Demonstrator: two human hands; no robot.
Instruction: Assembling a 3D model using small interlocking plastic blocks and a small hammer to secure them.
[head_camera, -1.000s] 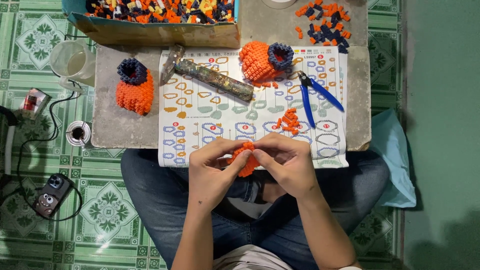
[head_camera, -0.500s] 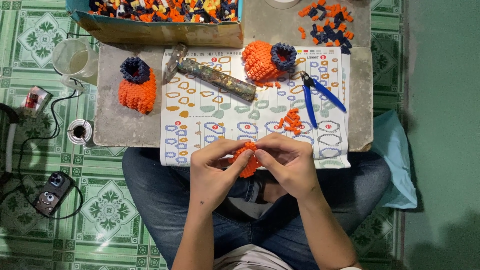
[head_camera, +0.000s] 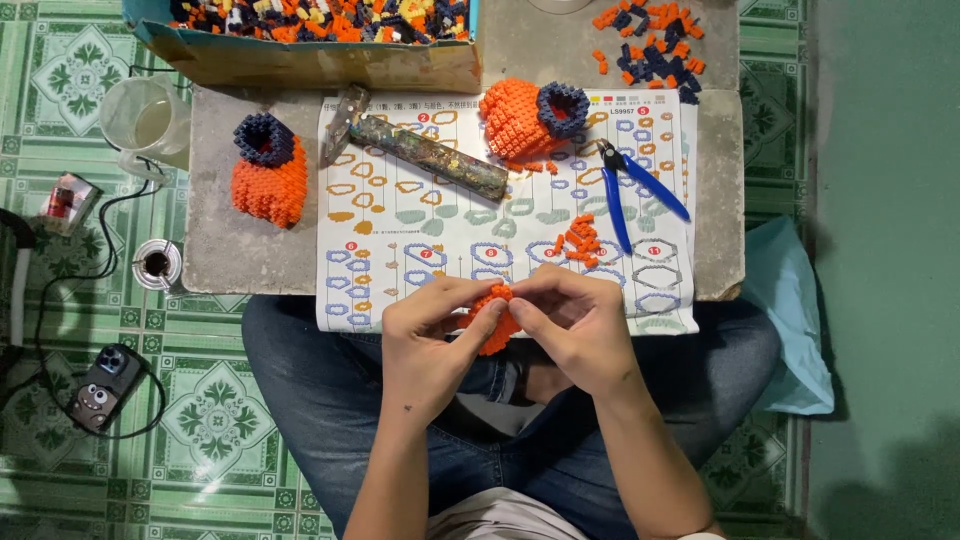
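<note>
Hands (head_camera: 510, 325) around orange brick piece (head_camera: 495, 320) over instruction sheet (head_camera: 440, 225)

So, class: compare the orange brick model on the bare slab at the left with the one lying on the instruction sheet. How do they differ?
The left model stands on the bare slab, its navy ring facing up. The sheet model lies tipped on the instruction sheet, its navy ring at the right side, loose orange bits beside it. Both are orange bodies with navy rings.
</note>
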